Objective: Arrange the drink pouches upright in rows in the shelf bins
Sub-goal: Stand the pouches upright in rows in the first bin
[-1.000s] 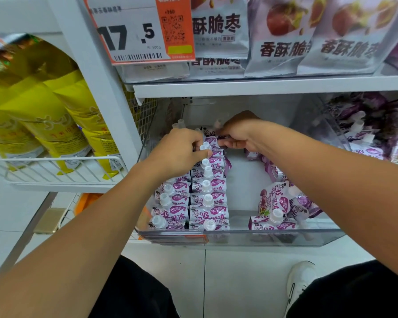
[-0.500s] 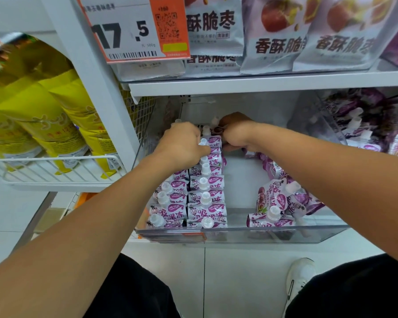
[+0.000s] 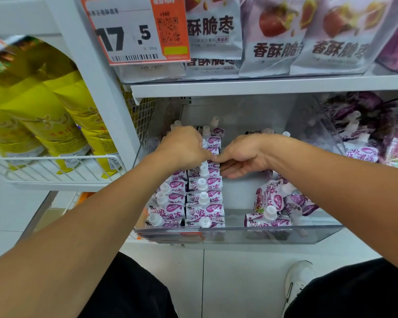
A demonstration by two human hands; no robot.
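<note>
A clear shelf bin (image 3: 239,235) holds purple-and-white drink pouches with white caps. Two upright rows (image 3: 202,198) run front to back along its left side. A loose pile of pouches (image 3: 274,203) lies jumbled at the bin's right front. My left hand (image 3: 184,148) is curled down over the pouches at the back of the left rows, its fingertips hidden. My right hand (image 3: 246,154) lies beside it, with its fingers stretched leftward against the right side of the second row. Its thumb meets my left hand.
A bare strip of bin floor (image 3: 237,193) separates the rows from the pile. A neighbouring bin (image 3: 365,143) on the right holds more purple pouches. Yellow bags (image 3: 44,120) fill a wire basket on the left. Snack bags (image 3: 274,35) and a price tag (image 3: 133,31) hang overhead.
My right hand has drawn away from the bin's back, coming nearer and rightward to lie along the second row. My left hand stays on the back pouches.
</note>
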